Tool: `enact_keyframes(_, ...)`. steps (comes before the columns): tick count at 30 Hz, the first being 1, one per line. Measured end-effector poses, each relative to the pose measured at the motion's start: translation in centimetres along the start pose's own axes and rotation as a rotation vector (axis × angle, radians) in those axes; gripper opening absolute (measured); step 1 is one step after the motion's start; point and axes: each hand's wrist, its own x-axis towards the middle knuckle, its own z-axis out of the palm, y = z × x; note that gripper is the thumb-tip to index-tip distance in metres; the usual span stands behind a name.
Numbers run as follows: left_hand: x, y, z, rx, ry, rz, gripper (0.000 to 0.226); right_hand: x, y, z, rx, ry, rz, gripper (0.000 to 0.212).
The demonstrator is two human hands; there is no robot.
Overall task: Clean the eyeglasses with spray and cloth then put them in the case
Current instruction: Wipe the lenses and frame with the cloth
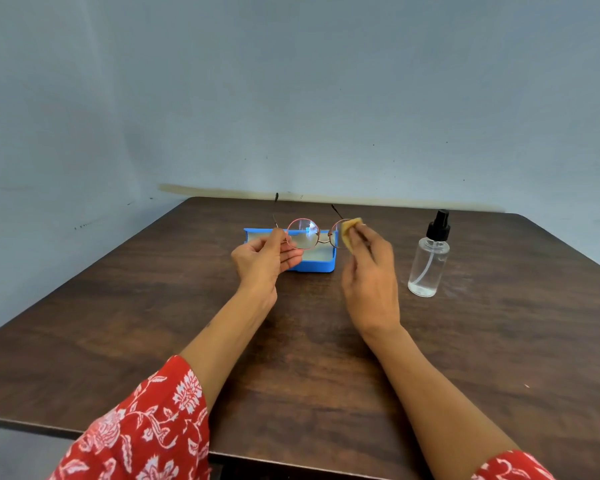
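Left hand pinches glasses at the hinge, held above open case, long axis left-right. Right hand closed on cloth, wiping the right lens.

Yellow cloth hides the eyeglasses' right lens — mostly.

A: Layout?
B: Case sits open on the table, centre, toward the far edge. Spray bottle upright to its right, well apart.
A: Glasses?
B: Eyeglasses held above the case. Left hand at their left end, right hand with the cloth on the right lens.
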Motion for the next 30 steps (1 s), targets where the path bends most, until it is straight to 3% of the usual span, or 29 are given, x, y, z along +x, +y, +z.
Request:
enact_keyframes(5, -0.1, 0.0, 0.2, -0.005, -0.005, -0.021, 0.012, 0.3, 1.0, -0.6, 0.016, 0.064, 0.120, 0.041)
enact_keyframes(13, -0.4, -0.4, 0.8, 0.006, -0.012, -0.044, 0.014, 0.1, -0.5, -0.2, -0.010, 0.005, -0.093, 0.039)
enact_keyframes(19, 0.2, -0.5, 0.3, 0.038, 0.029, -0.113, 0.012, 0.4, 0.6, -0.7, 0.016, 0.080, 0.121, 0.041)
enact_keyframes(26, 0.0, -0.5, 0.3, -0.068, 0.034, -0.102, 0.012, 0.2, -0.5, 0.2, -0.022, -0.044, -0.158, 0.043)
enact_keyframes(30, 0.0, -0.4, -0.1, -0.072, 0.043, -0.067, 0.012, 0.4, -0.3, -0.5, -0.001, 0.036, -0.070, 0.039)
